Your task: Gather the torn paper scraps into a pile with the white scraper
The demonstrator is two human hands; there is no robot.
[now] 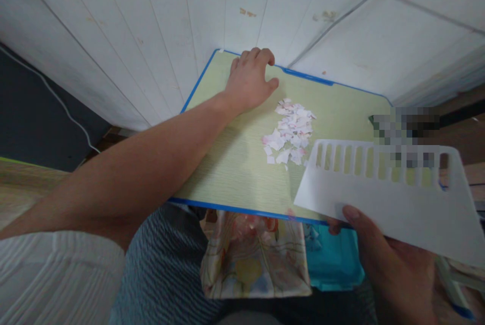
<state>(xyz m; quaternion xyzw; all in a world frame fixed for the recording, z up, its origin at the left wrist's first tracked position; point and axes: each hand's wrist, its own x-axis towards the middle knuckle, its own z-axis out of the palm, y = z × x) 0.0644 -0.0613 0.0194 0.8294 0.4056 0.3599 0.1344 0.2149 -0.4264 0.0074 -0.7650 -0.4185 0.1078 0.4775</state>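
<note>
In what looks like a step of gathering loose bits, the white paper scraps [293, 128] lie heaped mid-table, between the person's left hand [250, 85], at the far edge of the table [235, 163] with its fingers loosely curled apart around nothing visible, and the slotted white plate [397, 209] at right. The right hand [396, 264] grips that plate's near edge, thumb on top, other fingers mostly hidden; moving the scraps would call for its left edge low against the surface.
</note>
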